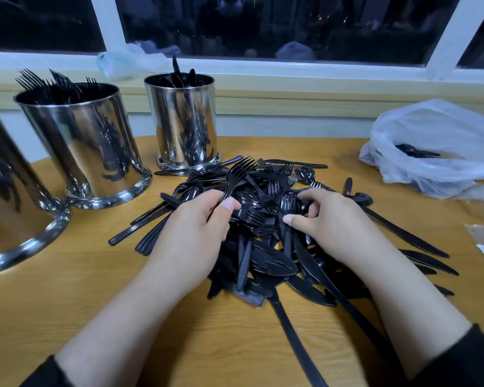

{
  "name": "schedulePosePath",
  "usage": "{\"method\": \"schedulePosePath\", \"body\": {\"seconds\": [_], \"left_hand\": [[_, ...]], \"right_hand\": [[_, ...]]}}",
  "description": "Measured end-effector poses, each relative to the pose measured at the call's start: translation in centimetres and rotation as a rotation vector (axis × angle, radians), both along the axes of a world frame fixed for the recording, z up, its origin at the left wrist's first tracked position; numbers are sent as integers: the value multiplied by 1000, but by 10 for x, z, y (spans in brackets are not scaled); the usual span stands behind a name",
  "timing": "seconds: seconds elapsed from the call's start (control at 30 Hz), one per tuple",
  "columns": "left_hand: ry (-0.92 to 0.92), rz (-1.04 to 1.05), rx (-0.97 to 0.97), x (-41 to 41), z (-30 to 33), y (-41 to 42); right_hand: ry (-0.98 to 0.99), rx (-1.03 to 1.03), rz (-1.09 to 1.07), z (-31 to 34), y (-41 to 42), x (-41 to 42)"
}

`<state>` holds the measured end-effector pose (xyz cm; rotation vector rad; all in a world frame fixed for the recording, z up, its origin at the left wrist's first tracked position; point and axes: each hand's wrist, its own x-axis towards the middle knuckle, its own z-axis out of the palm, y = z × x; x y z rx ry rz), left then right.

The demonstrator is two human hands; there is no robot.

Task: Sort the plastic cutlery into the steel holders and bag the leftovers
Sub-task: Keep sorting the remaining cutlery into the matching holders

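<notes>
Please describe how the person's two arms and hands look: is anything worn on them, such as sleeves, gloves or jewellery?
Both hands are bare: the left hand and the right hand wear no gloves, and no ring, watch or bracelet shows. The forearms are bare too. Dark, apparently black sleeves are pushed up towards the elbows: the left sleeve and the right sleeve show only at the picture's bottom corners. The thumbnails look short and unpainted.

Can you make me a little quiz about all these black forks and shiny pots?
1. True or false: the left hand holds a fork.
2. What sticks out of the middle steel holder? A) forks B) knives
3. Where is the white plastic bag: left or right of the cutlery pile?

Key: 1 true; 2 A; 3 right.
</notes>
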<state>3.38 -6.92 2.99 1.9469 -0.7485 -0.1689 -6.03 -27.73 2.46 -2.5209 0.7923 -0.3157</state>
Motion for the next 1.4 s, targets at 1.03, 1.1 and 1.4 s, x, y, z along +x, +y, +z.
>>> {"method": "schedulePosePath", "body": {"seconds": [1.03,1.1,1.4], "left_hand": [[-61,-6,61,-3,2,0],[-66,-7,63,-4,3,0],[-50,-18,70,-3,1,1]], "right_hand": [[43,76,-61,-1,7,4],[41,77,-63,0,7,4],[31,116,-80,1,8,4]]}}
